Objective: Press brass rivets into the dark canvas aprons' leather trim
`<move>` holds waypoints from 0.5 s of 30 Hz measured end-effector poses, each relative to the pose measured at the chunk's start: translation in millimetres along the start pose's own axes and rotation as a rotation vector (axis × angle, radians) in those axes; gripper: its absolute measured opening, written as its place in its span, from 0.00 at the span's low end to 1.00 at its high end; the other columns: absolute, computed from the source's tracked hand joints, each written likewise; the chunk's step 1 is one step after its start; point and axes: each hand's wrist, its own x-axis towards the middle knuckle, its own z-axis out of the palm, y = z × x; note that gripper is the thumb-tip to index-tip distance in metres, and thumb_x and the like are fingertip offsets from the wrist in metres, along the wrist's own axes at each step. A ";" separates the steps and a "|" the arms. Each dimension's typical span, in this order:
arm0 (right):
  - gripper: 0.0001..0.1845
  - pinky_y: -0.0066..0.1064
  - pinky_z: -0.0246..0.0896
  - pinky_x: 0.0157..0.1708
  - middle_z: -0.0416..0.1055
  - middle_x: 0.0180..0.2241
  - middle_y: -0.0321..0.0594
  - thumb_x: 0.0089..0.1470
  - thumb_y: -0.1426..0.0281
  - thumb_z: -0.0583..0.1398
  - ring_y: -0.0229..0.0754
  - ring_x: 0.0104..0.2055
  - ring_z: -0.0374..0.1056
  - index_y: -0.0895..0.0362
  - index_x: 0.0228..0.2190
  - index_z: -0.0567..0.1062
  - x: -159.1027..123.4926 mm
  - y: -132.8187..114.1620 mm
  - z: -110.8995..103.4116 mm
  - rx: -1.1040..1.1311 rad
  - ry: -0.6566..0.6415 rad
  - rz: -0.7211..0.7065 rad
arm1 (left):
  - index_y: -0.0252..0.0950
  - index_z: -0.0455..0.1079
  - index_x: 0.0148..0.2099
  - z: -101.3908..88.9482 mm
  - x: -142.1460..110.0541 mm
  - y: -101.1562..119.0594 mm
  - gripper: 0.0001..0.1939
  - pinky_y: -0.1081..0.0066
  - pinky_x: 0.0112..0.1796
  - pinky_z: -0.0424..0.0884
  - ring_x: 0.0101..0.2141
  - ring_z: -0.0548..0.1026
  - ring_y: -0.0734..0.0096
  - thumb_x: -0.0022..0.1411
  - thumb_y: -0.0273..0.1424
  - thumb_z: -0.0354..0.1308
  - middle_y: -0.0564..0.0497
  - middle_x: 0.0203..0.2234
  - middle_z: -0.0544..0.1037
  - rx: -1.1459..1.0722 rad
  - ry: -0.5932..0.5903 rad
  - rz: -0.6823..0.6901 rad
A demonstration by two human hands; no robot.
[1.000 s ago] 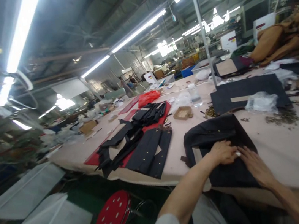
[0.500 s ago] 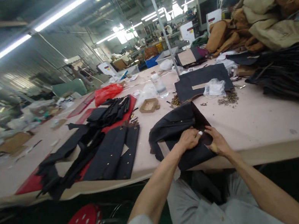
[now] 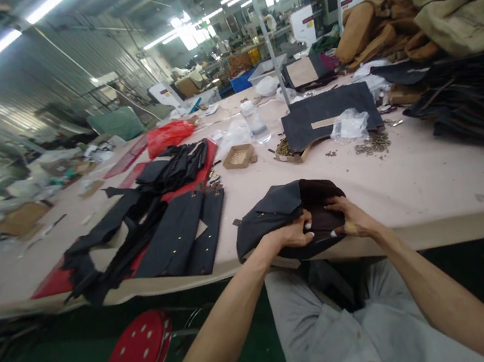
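A dark fabric bag (image 3: 266, 211) with a brown lining (image 3: 318, 202) lies at the table's front edge, its mouth spread toward the right. My left hand (image 3: 295, 232) grips the near left rim, fingers curled into the mouth. On the other side, my right hand (image 3: 350, 218) holds the right rim, its thumb low and its fingers higher against the lining. White coverings show on some fingertips. The inside bottom of the bag is hidden.
Left on the table are dark panels with brass studs (image 3: 172, 237) and a red sheet (image 3: 48, 280). Beyond stand a small cardboard tray (image 3: 238, 156), a clear bottle (image 3: 256, 122) and loose metal fittings (image 3: 372, 145). Dark fabric (image 3: 476, 102) is piled at right; a red stool (image 3: 132, 357) stands below.
The bag's mouth has been spread wider, showing more brown lining. My left hand has shifted slightly left and down to the rim; my right hand reaches inside. The view has tilted a little.
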 end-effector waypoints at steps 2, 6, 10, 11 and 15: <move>0.33 0.53 0.51 0.65 0.66 0.60 0.48 0.36 0.68 0.72 0.60 0.63 0.59 0.54 0.49 0.80 -1.0 -2.1 -3.6 0.056 -0.020 0.040 | 0.39 0.66 0.51 9.1 2.5 -2.7 0.21 0.63 0.50 0.66 0.45 0.70 0.59 0.55 0.35 0.61 0.45 0.48 0.71 -0.035 0.039 0.022; 0.21 0.56 0.43 0.67 0.69 0.59 0.44 0.39 0.71 0.70 0.60 0.68 0.53 0.53 0.39 0.84 -4.4 -4.1 -6.7 0.127 -0.044 0.054 | 0.40 0.65 0.54 40.1 8.9 -9.9 0.20 0.61 0.56 0.63 0.48 0.69 0.61 0.60 0.34 0.58 0.47 0.49 0.70 -0.175 0.088 -0.035; 0.11 0.56 0.44 0.67 0.71 0.57 0.42 0.40 0.74 0.67 0.58 0.67 0.54 0.53 0.31 0.83 -6.2 -8.2 -7.6 0.130 -0.048 0.002 | 0.39 0.65 0.55 60.8 10.1 -11.8 0.17 0.61 0.59 0.61 0.51 0.67 0.62 0.63 0.31 0.55 0.47 0.50 0.70 -0.279 0.157 -0.047; 0.10 0.56 0.45 0.67 0.72 0.56 0.41 0.41 0.75 0.66 0.57 0.67 0.55 0.53 0.30 0.82 -6.4 -10.3 -6.6 0.114 -0.045 -0.002 | 0.39 0.65 0.54 62.1 9.7 -10.8 0.16 0.61 0.59 0.61 0.52 0.67 0.62 0.63 0.31 0.55 0.47 0.50 0.71 -0.293 0.161 -0.049; 0.12 0.53 0.53 0.64 0.72 0.55 0.43 0.39 0.78 0.63 0.57 0.63 0.60 0.54 0.29 0.80 -9.3 -18.5 5.5 -0.005 -0.001 0.044 | 0.38 0.67 0.49 60.8 7.5 -4.4 0.13 0.59 0.58 0.61 0.50 0.67 0.60 0.62 0.27 0.55 0.46 0.47 0.72 -0.369 0.157 -0.075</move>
